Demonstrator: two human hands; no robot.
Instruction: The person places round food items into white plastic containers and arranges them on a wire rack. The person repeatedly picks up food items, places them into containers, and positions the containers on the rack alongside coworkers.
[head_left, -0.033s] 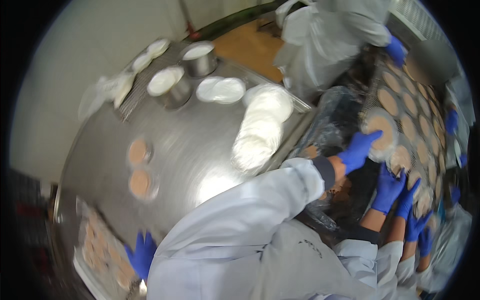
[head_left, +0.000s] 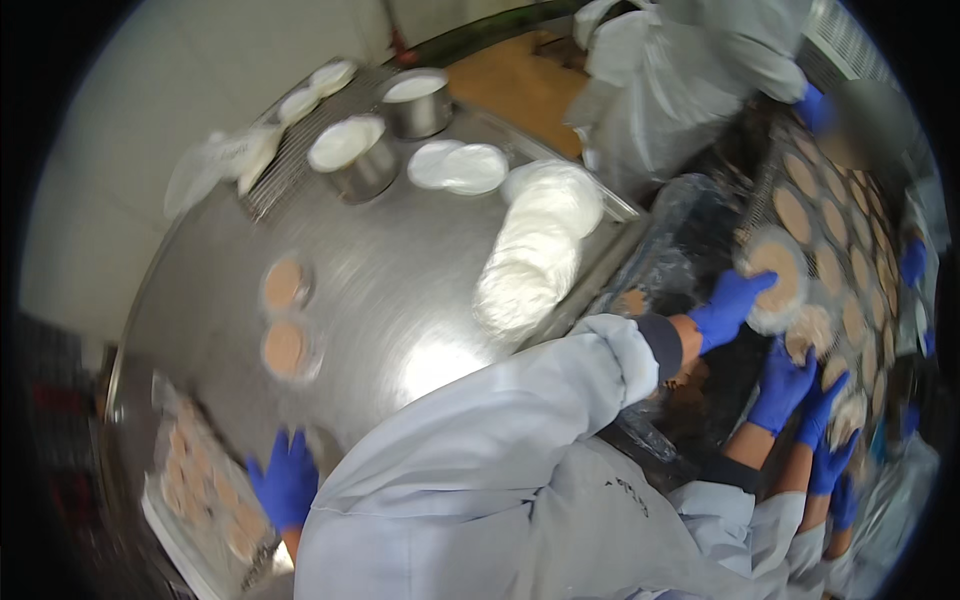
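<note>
My left hand point(head_left: 732, 312), in a blue glove, reaches out to the right and grips the edge of a round, flat, pinkish-tan patty point(head_left: 776, 275) on a clear film disc. Its thumb and finger lie over the patty's near side. Just nearer, my right hand point(head_left: 783, 390), also gloved in blue, has its fingers around the near edge of another film-wrapped patty point(head_left: 810, 330). Both hands work at the border of a mesh conveyor point(head_left: 765, 185) carrying rows of similar patties. Some of the right fingertips are hidden.
Co-workers' gloved hands point(head_left: 822, 408) crowd beside my right hand. Another person's gloved hand point(head_left: 285, 482) rests by a tray of patties point(head_left: 205, 490). The steel table point(head_left: 400, 260) holds metal pots point(head_left: 352, 160), stacked white discs point(head_left: 540, 250) and two patties point(head_left: 284, 350). An aproned person point(head_left: 660, 95) stands beyond.
The whole view has shifted slightly. The co-worker's hand at the lower left shows a little more of its wrist. My two hands keep their places at the patties.
</note>
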